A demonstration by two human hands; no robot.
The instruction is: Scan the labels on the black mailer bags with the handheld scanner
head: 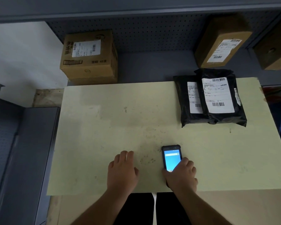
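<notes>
Black mailer bags (217, 117) with white barcode labels lie overlapping at the far right of the pale table (104, 127), one partly under the other. The handheld scanner (171, 155), a black phone-like unit with a lit blue screen, lies flat near the table's front edge. My right hand (181, 174) covers its lower half, with fingers wrapped around its sides. My left hand (122, 169) rests palm down on the table, to the left of the scanner, holding nothing.
A labelled cardboard box (89, 57) stands on the grey shelf behind the table at the left. Two more brown boxes (221, 41) sit at the back right against the pegboard. A grey cabinet (23, 151) flanks the table's left side.
</notes>
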